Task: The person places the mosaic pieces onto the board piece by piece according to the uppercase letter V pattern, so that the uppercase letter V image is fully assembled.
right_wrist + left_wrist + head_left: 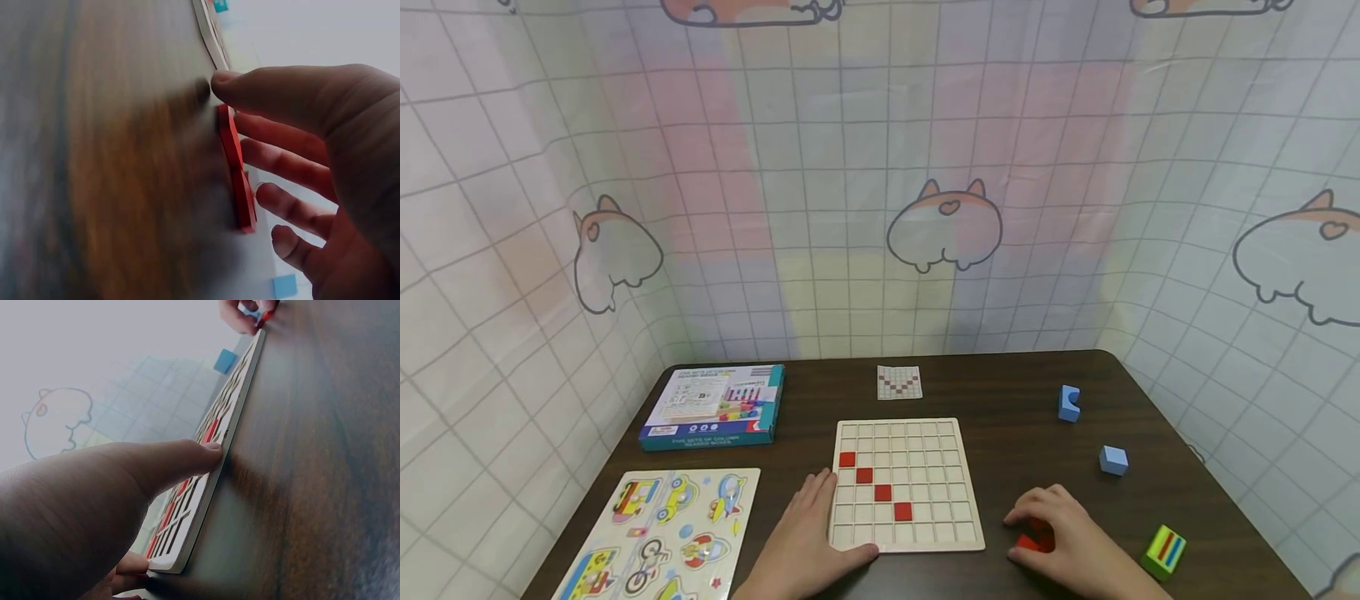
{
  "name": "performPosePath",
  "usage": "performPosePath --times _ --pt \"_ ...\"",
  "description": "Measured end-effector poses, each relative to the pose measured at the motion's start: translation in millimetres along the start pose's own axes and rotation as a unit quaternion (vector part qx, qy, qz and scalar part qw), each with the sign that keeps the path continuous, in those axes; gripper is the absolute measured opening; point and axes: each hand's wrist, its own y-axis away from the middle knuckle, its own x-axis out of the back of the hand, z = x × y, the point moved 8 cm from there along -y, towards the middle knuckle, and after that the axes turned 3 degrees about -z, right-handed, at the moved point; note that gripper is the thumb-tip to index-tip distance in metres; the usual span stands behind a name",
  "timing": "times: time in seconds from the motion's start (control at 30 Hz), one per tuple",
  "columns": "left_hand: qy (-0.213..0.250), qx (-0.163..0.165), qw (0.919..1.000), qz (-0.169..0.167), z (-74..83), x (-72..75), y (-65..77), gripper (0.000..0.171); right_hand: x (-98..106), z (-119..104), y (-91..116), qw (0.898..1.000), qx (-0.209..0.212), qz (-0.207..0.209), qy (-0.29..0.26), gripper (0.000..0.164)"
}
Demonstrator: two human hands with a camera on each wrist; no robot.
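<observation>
- Red loose tiles (1028,542) are half covered, at near right, by the right hand (1063,533); its fingers are bent and spread about them, the thumb apart, and no pinch can be seen, so they are probably being reached for. At least two are counted; more may be hidden.
- Green block (1165,552) and puzzle (679,550), one of each, are placed at near right and near left, apparently out of the hands' way.
- By the left hand (808,533), its fingers straight and its thumb stretched out, the board (917,475) at centre is touched along its left and near edges, presumably to be steadied. On this one board, four set tiles (883,492) are stepped diagonally from far left.
- Two blue blocks (1113,461) are set farther off, at right, apparently unused.
- One box (715,404) is laid flat at far left.
- One card (899,382) is placed at far centre, probably for easy viewing.
</observation>
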Motion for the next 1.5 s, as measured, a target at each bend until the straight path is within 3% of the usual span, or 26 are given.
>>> performPosePath --times 0.13,0.37,0.57,0.7,1.03,1.23,1.5 --pt "0.004 0.007 1.0000 -0.005 -0.7 -0.1 0.2 0.138 2 2 3 1.000 0.008 -0.019 -0.013 0.022" --pt "0.011 0.012 0.9998 -0.011 -1.1 -0.9 -0.8 0.137 1 11 10 0.997 -0.020 -0.069 -0.039 0.026" --pt "0.015 0.003 0.9999 -0.007 -1.4 -3.2 -0.3 0.137 5 11 14 0.996 0.006 -0.083 -0.041 0.029" --pt "0.014 0.003 0.9999 -0.009 -1.5 -3.7 -1.4 0.137 7 11 13 0.996 0.009 -0.086 -0.037 0.022" --pt "0.011 0.016 0.9996 -0.021 -3.1 -5.7 -1.5 0.138 -2 17 5 0.992 -0.058 -0.110 -0.025 0.017" --pt "0.010 0.020 0.9995 -0.022 -4.2 -5.4 -1.1 0.139 -3 14 -1 0.991 -0.077 -0.100 -0.050 0.017" --pt "0.007 0.014 0.9997 -0.017 -4.0 -2.9 -1.8 0.138 1 0 -15 0.997 -0.049 -0.041 -0.041 0.013"
